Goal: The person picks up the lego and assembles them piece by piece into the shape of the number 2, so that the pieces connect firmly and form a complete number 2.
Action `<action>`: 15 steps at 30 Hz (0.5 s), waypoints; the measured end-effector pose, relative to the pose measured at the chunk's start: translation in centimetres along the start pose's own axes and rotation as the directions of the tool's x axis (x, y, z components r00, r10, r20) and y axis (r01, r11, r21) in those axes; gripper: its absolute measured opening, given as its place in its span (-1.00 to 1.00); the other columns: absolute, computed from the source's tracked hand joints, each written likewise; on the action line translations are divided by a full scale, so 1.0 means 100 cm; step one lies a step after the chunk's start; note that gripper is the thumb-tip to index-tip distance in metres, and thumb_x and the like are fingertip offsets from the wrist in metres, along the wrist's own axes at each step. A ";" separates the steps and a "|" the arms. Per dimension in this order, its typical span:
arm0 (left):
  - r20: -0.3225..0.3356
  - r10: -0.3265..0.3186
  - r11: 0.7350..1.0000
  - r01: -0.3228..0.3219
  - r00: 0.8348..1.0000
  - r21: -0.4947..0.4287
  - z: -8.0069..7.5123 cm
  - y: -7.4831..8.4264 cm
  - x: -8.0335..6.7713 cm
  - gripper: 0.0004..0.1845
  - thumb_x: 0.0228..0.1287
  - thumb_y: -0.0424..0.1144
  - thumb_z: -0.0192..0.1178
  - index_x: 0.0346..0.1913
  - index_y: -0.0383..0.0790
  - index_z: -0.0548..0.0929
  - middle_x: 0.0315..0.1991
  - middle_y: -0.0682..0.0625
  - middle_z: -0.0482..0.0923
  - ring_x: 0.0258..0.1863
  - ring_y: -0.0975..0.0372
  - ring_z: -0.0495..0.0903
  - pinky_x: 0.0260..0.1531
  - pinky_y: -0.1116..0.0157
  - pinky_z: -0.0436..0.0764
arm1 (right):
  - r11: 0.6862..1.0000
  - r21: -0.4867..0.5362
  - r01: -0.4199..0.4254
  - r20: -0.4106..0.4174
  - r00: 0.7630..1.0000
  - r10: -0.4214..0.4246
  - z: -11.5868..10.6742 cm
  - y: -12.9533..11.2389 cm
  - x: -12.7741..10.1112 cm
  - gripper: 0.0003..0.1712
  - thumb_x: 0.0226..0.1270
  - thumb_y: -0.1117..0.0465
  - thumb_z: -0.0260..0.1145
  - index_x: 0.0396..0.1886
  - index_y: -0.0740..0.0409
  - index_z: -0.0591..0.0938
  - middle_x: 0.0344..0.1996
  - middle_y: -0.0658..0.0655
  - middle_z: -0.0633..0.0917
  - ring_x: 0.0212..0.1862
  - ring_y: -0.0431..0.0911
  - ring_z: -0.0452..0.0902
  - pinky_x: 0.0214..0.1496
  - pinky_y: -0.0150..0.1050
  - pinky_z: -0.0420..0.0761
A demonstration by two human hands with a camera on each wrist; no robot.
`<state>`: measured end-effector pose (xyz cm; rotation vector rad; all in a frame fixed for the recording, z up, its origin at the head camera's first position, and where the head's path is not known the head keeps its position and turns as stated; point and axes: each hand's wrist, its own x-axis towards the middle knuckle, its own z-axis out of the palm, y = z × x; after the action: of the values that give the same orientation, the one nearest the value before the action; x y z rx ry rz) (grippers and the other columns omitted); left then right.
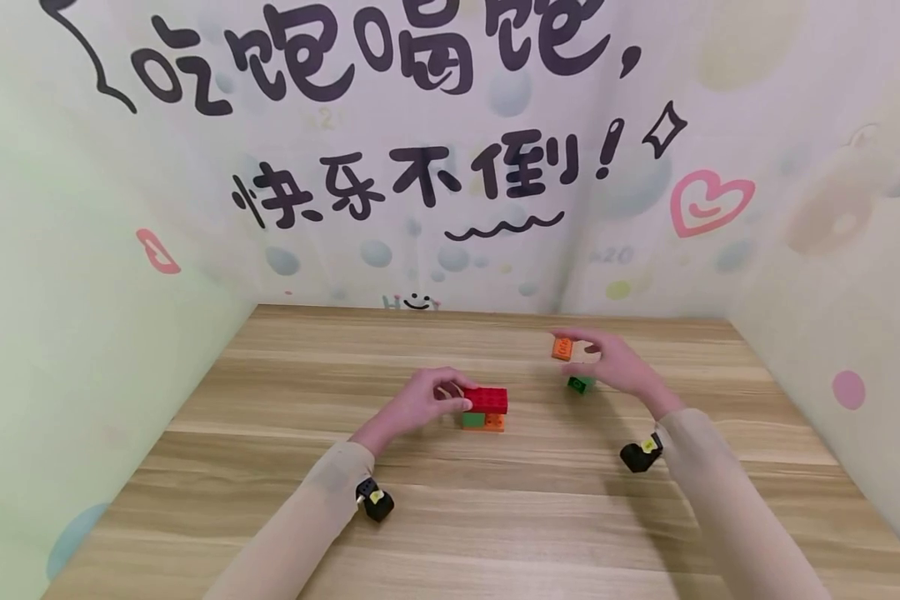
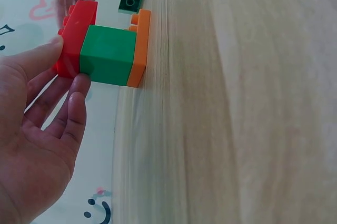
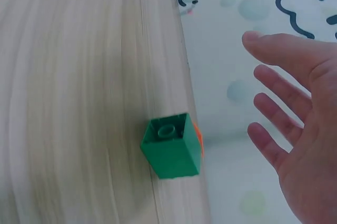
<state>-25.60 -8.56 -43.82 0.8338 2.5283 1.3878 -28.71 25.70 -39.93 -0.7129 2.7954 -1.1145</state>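
My left hand (image 1: 418, 402) pinches the end of a red brick (image 1: 487, 399) between thumb and fingers. That brick sits on top of a green brick (image 2: 108, 53), which stands on one side of a flat orange brick (image 2: 141, 50) with studs showing beside it. My right hand (image 1: 617, 363) is over the table to the right, fingers spread and holding nothing. Below it a loose green brick (image 3: 171, 150) lies on its side, its hollow underside showing. A flat orange brick (image 1: 562, 348) lies just behind, partly covered by the fingers in the head view.
The wood-grain table (image 1: 540, 525) runs back to a printed wall cloth (image 1: 420, 250) with black lettering. Side walls (image 1: 832, 275) enclose it left and right. A small black camera sits on each wrist, the left one (image 1: 376, 501) close above the tabletop.
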 end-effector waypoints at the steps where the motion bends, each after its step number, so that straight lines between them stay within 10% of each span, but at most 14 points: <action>1: -0.001 0.002 1.000 -0.002 1.000 0.000 0.000 0.000 0.000 -0.71 0.26 -0.28 0.34 0.04 -0.18 0.70 -0.07 -0.11 0.71 -0.16 0.20 0.65 -0.18 0.39 0.65 | 1.000 -0.003 -0.001 -0.001 1.000 0.001 -0.002 0.002 -0.001 -0.27 0.26 0.04 0.44 0.41 -0.02 0.43 0.41 0.17 0.44 0.41 0.21 0.31 0.35 0.19 0.38; 15: -0.008 -0.003 1.000 0.003 1.000 -0.005 0.001 -0.001 -0.002 -0.72 0.28 -0.28 0.32 0.04 -0.18 0.70 -0.06 -0.12 0.69 -0.16 0.19 0.65 -0.20 0.38 0.65 | 0.996 -0.052 0.072 0.022 0.997 -0.071 -0.004 0.041 -0.016 -0.30 0.25 0.36 0.38 0.40 0.21 0.40 0.43 0.33 0.36 0.43 0.32 0.21 0.28 0.44 0.29</action>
<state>-25.42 -8.64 -43.93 0.8253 2.5300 1.3995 -28.97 29.29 -42.50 -0.8311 2.8125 -1.0416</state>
